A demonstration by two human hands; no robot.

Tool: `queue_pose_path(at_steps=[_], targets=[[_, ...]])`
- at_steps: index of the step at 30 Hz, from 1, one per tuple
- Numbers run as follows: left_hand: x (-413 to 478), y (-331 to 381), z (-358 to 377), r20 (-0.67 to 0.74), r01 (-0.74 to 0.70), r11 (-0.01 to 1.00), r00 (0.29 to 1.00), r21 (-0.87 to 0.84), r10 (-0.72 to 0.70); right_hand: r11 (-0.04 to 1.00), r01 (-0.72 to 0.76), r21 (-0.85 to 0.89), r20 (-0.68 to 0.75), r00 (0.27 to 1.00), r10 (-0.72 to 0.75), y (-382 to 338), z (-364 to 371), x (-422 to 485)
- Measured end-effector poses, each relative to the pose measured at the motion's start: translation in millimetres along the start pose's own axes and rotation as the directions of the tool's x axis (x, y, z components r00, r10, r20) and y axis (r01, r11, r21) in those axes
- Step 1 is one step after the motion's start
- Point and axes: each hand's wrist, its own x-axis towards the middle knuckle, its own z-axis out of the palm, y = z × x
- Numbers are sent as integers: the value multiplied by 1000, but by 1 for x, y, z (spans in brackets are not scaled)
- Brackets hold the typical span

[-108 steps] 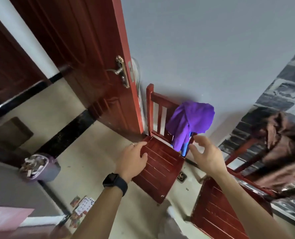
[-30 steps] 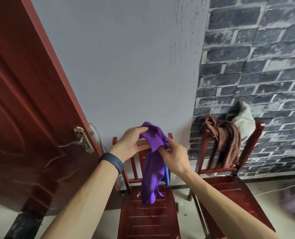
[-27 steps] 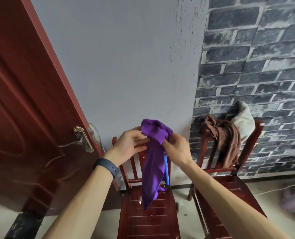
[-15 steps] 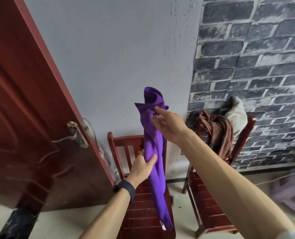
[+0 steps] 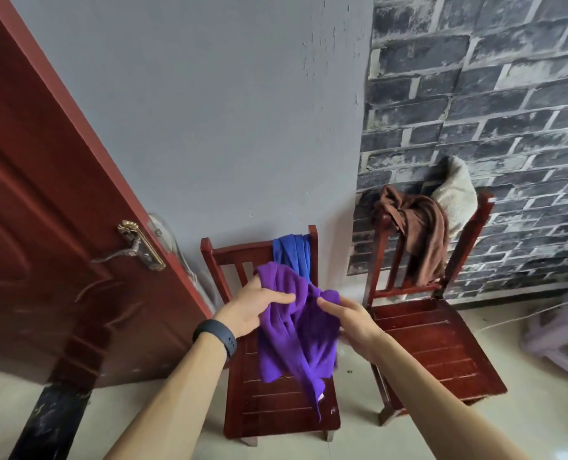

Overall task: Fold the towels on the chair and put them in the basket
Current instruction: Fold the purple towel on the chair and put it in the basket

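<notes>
At lower centre, the left hand [image 5: 256, 310], a dark band on its wrist, and the right hand [image 5: 352, 318] each grip the upper edge of a bunched purple towel [image 5: 296, 340], which hangs in the air above the seat of the near chair [image 5: 276, 410]. A blue towel [image 5: 292, 254] is draped over that chair's backrest. Further right, a second chair [image 5: 435, 343] carries a brown towel [image 5: 422, 234] and a white towel [image 5: 455, 194] over its back, against the brick-pattern wall [image 5: 475, 94].

A red-brown door [image 5: 43, 227] stands at 9 o'clock, a grey wall [image 5: 226, 111] at 12, a dark brick wall [image 5: 491, 111] at 2, and pale floor [image 5: 525, 426] at 5.
</notes>
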Motion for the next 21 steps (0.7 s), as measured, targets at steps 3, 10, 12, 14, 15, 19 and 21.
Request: queue_pose_path(at_steps=[3,10,12,14,15,19,21], targets=[[7,-26,-24,-52,128,792,991,597,-121,995,43,88,-84,996,-36,-1,-3,5],[-5,-47,-60,-349,290,732,934,616,-77,992,86,94,-242,968,-61,2,-29,18],[-14,-45,-64,-386,286,688,923,667,-9,993,54,104,-235,972,-29,7,-32,22],[-21,-45,-68,-396,283,640,917,714,36,992,27,120,-254,967,5,8,-34,27],[-20,-50,-74,-401,280,635,915,720,52,991,18,132,-262,965,17,8,-35,29],[-19,-56,-86,-421,203,845,907,495,29,970,-55,238,-278,953,122,2,-43,37],[-20,-56,-90,-405,157,959,913,236,-50,950,-86,299,-284,943,174,3,-50,39]])
